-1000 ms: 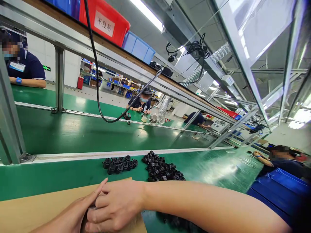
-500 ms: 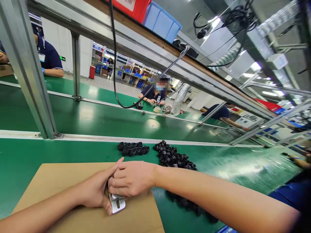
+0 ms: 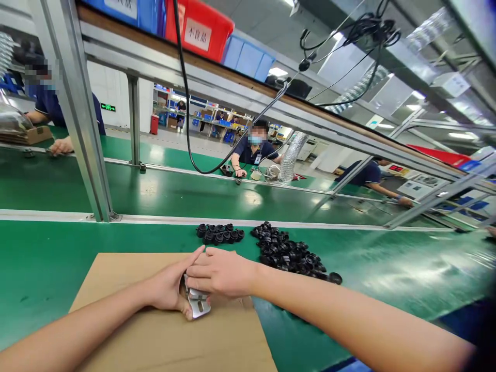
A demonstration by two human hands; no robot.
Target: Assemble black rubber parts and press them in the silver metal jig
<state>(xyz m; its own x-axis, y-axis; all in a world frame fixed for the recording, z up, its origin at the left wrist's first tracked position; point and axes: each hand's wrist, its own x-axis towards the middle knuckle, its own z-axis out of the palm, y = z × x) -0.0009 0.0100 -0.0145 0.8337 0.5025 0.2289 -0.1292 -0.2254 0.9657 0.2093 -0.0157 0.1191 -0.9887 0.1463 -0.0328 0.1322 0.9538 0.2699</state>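
Note:
A shiny metal bracket (image 3: 199,307) with a slot in its lower plate is held between my two hands, over a brown cardboard sheet (image 3: 163,341). My left hand (image 3: 170,289) grips it from the left, thumb against its lower edge. Closed over its upper part is my right hand (image 3: 220,273), whose fingers cover much of the metal. Whether anything else sits between the palms is hidden. Beyond the hands, small black round plastic parts (image 3: 220,234) stand in short rows, and a heap of similar black parts (image 3: 290,256) lies to their right, partly behind my right forearm.
The bench has a green top (image 3: 34,248). A metal upright (image 3: 91,155) rises at its far edge, carrying a shelf with a red bin (image 3: 199,33) and a blue bin (image 3: 250,57). A black cable (image 3: 186,103) hangs down. Several people sit at benches beyond.
My view has shifted left and tilted up, so more of the shelf bins shows. Both hands keep hold of the bracket, with little change in grip. The person opposite has moved their arms apart.

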